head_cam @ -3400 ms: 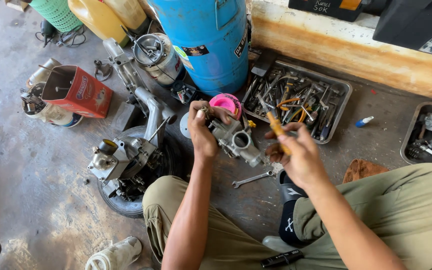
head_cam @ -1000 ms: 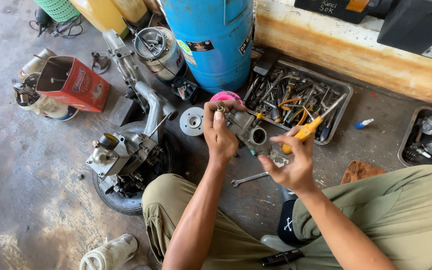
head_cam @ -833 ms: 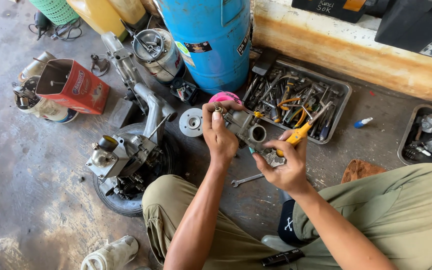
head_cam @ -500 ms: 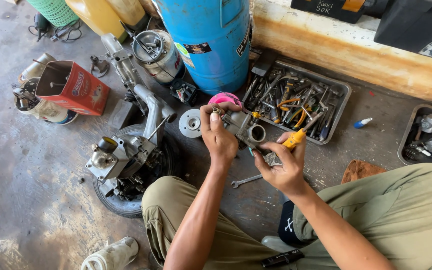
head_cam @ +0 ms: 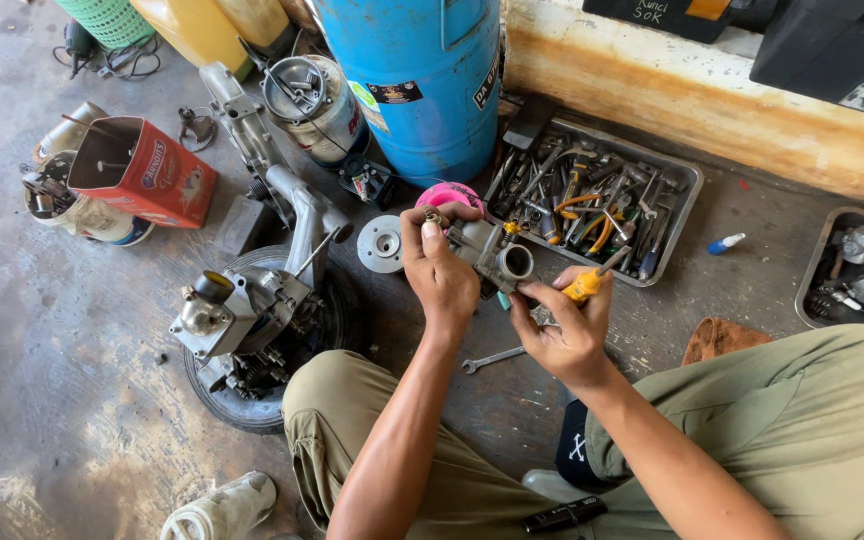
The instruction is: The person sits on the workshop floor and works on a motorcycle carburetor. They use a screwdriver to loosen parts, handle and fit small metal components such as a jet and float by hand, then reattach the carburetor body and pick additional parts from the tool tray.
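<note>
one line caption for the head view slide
Left hand grips a grey metal carburetor; right hand holds a yellow-handled screwdriver.

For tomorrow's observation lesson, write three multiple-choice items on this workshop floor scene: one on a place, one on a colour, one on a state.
1. Where does the loose steel spanner lie?
A. in the tool tray
B. on the concrete floor below the hands
C. on the blue drum

2. What colour is the handle of the screwdriver in the right hand?
A. yellow-orange
B. green
C. black

3. How is the grey metal carburettor held?
A. lying on the floor
B. in the tray
C. lifted in the left hand

Answers: B, it rests on bare floor; A, the grip shows yellow-orange; C, the fingers wrap it above the floor.
</note>
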